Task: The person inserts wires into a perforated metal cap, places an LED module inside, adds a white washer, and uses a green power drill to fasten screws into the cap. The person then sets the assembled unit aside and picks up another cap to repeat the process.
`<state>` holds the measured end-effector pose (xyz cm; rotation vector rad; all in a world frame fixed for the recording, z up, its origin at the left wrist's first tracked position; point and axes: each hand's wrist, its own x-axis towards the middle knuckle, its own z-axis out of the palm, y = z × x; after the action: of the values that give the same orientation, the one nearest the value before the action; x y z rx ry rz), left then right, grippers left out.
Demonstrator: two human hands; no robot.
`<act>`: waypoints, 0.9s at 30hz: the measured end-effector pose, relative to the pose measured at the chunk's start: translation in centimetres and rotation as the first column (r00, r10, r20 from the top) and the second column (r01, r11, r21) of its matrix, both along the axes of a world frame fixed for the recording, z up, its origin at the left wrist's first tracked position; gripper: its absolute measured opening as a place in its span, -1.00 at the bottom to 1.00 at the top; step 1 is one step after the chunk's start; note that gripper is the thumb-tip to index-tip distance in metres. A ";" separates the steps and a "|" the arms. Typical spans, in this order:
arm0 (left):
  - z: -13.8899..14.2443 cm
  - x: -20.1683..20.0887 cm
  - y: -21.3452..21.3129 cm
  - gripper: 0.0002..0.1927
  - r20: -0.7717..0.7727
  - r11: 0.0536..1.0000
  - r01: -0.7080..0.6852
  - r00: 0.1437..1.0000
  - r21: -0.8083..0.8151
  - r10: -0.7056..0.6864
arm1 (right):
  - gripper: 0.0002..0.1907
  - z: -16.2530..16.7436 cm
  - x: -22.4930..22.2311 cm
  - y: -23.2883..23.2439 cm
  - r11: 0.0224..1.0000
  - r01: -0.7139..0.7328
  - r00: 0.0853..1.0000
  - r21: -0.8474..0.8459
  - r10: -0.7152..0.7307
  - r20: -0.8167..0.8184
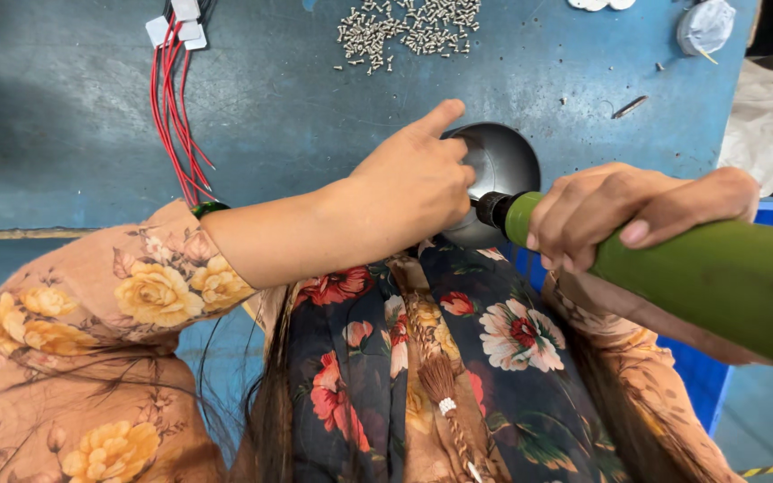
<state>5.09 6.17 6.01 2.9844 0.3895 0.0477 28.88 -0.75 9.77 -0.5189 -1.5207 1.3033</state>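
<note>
the left hand point(418, 183) clamps the dome point(498, 165), a grey metal shell held at the bench point(73, 116) edge over the lap, fingers curled round its rim and forefinger stretched out. the right hand point(624, 215) is wrapped tight round the green driver point(717, 282), its dark tip meeting the dome's side. to do this well, i'd judge: keep the driver square to the shell, brace the dome firmly, press steadily. screws point(409, 27) and red wires point(176, 107) lie well apart up the bench.

Peach floral sleeves point(136, 295), green bangle point(209, 208)
</note>
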 end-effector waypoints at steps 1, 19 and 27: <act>0.0 0.0 -0.1 -0.88 -0.006 1.000 -0.003 1.000 0.012 0.003 | -0.35 0.3 0.0 0.2 1.000 -0.028 0.999 -0.006 0.028 0.026; 0.6 -1.3 1.2 -0.95 0.084 0.992 0.057 0.994 0.112 -0.067 | -0.78 0.2 12.9 3.2 0.873 -0.457 0.882 0.172 0.419 0.218; -1.0 -9.0 5.2 -0.60 0.451 0.928 -0.193 0.830 -0.318 0.327 | -0.70 -5.5 19.6 -0.7 0.991 -0.103 0.994 0.081 0.106 -0.036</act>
<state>-3.87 11.35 4.99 2.5055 0.6719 0.7213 48.48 -1.47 4.24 -0.3643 -1.5766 1.3198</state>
